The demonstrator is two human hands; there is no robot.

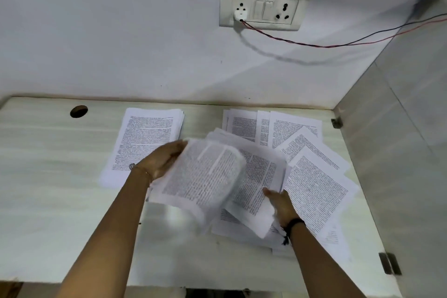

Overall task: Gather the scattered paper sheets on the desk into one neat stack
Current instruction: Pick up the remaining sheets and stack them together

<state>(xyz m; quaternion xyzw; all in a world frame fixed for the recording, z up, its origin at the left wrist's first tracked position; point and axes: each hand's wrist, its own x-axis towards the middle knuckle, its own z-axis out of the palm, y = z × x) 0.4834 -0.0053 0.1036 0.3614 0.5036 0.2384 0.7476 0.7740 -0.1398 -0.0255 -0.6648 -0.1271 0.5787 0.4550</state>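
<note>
Head view: a person's left hand (164,159), fingers extended, presses against the edge of a curled, blurred bundle of sheets (205,176) lifted above the worktop (48,176). The right hand (281,203) lies flat, fingers straight, on scattered paper sheets (316,176) fanned out at right. A squared stack (145,138) lies behind the left hand.

A fairly even stack (145,138) of white sheets, printed with dense black text, lies flat at the back left of the desk (48,189), slightly tilted. To its right, loose sheets (316,184) of the same kind lie fanned and overlapping at different angles, from the back edge towards the front right. Between them a curled bundle (205,176) of sheets is raised, bowed upward and blurred.
</note>
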